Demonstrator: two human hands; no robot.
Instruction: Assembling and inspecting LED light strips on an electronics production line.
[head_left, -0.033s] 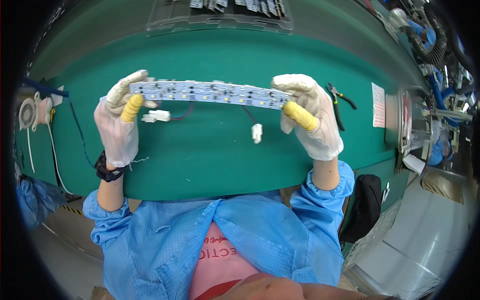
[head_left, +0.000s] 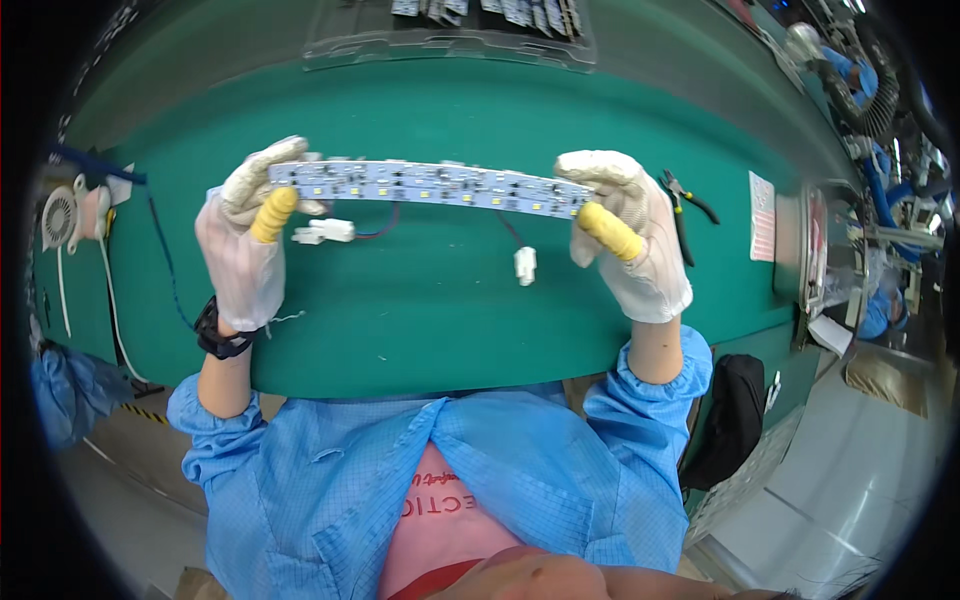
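Note:
A long, narrow LED circuit board [head_left: 430, 185] is held up over the green bench, its face with small yellowish LEDs and components turned toward me. My left hand [head_left: 245, 235], in a white glove with a yellow thumb cover, pinches its left end. The right end is gripped by my right hand [head_left: 630, 235], gloved in the same way. Below the board are two white plug connectors, one [head_left: 324, 232] near my left fingers and one [head_left: 525, 266] toward the right, each on thin wires that run up behind the board. The wires' far ends are hidden.
Black-and-yellow cutting pliers [head_left: 684, 212] lie right of my right hand. At the far edge stands a clear tray [head_left: 450, 48] with several boards. A small white fan [head_left: 62, 218] and a blue cord [head_left: 160, 240] are on the left. A printed sheet [head_left: 762, 215] lies far right.
The whole view has shifted slightly, so the bench, hands and board appear a little farther right. Both hands keep the same hold on the board.

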